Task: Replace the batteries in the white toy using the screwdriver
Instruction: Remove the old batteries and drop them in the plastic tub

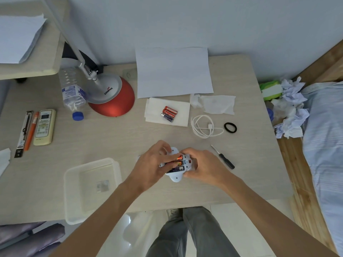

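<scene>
Your right hand (202, 164) grips the white toy (175, 178) at the table's near middle. Your left hand (151, 164) curls round its other side, thumb on the loaded batteries (178, 168). Press each flat, polarity matched. The screwdriver (223, 158) lies at three o'clock.

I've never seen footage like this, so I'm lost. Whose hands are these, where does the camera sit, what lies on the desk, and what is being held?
There is no machine: a person works with bare hands, filmed by one camera on their head, looking down. Both the left hand and the right hand hold a white toy whose open battery compartment faces up with batteries inside; a left finger rests on them. On the table lie a screwdriver right of the toy, three loose batteries on a tissue, a white cable, a lamp and a water bottle.
</scene>
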`<state>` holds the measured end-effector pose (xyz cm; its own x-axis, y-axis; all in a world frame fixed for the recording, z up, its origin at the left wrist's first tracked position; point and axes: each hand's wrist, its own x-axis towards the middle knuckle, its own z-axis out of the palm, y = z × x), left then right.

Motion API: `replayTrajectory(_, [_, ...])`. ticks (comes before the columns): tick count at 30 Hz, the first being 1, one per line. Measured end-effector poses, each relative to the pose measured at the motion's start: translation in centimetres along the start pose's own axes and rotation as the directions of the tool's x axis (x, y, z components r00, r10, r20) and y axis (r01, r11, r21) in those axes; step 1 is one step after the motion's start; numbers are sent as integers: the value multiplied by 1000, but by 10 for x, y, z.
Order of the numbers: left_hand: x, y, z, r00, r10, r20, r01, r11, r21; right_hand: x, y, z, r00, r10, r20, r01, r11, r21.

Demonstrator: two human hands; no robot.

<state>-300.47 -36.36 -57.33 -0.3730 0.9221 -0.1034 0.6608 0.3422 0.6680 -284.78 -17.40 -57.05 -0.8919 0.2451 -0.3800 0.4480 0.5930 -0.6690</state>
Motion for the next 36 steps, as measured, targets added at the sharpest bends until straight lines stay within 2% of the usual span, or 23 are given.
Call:
replayTrajectory(4, [-4,4,10,996,-31,-80,23,995,-99,0,3,2,1000,9,-10,-9,1000,16])
replayTrajectory(7, [-4,10,13,985,-141,-100,110,959,-263,1,5,4,1000,8,-17,-8,1000,17])
replayTrajectory(10, [-1,14,16,975,-197,-102,167,954,-249,2,5,5,1000,9,-10,-9,1000,21])
replayTrajectory(15, [2,16,17,972,-183,-149,150,966,-211,3,6,6,1000,8,-16,-8,1000,0])
replayTrajectory(18, [-1,24,14,970,-175,-167,125,955,-270,3,6,7,1000,5,-10,-5,1000,-2])
replayTrajectory(21, [-10,33,-4,948,-198,-249,105,933,-344,3,7,7,1000,6,-11,-6,1000,-13])
replayTrajectory(25, [-51,35,-54,872,-237,-429,127,955,-269,1,6,8,1000,22,-14,-22,1000,-7])
replayTrajectory(28, [-104,13,-77,806,-332,-490,248,941,-230,0,5,10,999,24,-23,-24,1000,-6])
replayTrajectory(31, [-150,-23,-80,792,-432,-431,406,900,-157,1,5,10,999,28,-21,-28,1000,-13])
replayTrajectory(34, [-171,-60,-70,825,-463,-324,504,862,52,0,6,11,999,32,-28,-33,999,-13])
replayTrajectory(36, [-171,-75,-61,822,-488,-295,544,826,150,-1,6,11,999,33,-29,-34,999,-10])
